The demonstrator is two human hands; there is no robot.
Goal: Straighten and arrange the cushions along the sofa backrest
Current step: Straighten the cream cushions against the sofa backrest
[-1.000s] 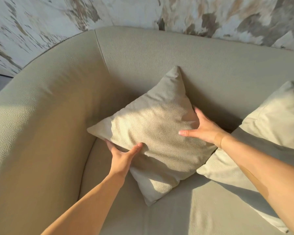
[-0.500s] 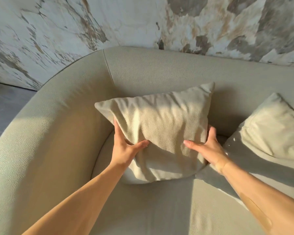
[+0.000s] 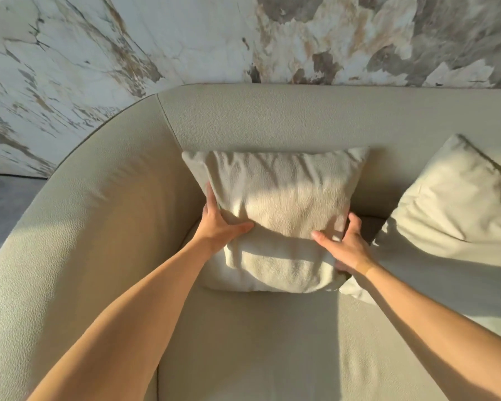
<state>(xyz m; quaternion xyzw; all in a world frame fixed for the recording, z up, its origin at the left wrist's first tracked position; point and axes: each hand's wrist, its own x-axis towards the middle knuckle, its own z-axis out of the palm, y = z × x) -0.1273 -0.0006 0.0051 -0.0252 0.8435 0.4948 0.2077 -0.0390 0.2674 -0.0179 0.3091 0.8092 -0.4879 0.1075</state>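
Note:
A beige textured cushion (image 3: 281, 204) stands square against the sofa backrest (image 3: 272, 120), its lower edge on the seat. My left hand (image 3: 219, 225) grips its left side, fingers behind and thumb pressed into the front. On the cushion's right side my right hand (image 3: 344, 246) holds it the same way. A second, paler cushion (image 3: 457, 209) leans tilted against the backrest to the right, its lower left corner tucked under the first cushion's corner.
The sofa's curved left arm (image 3: 78, 227) wraps round beside the cushion. Bare seat (image 3: 258, 342) lies in front of it. A marble-patterned wall (image 3: 185, 39) rises behind the backrest, and grey floor (image 3: 3, 204) shows at far left.
The cushion turned from standing on a corner to square and upright, and moved back against the backrest. Both hands stayed on its sides.

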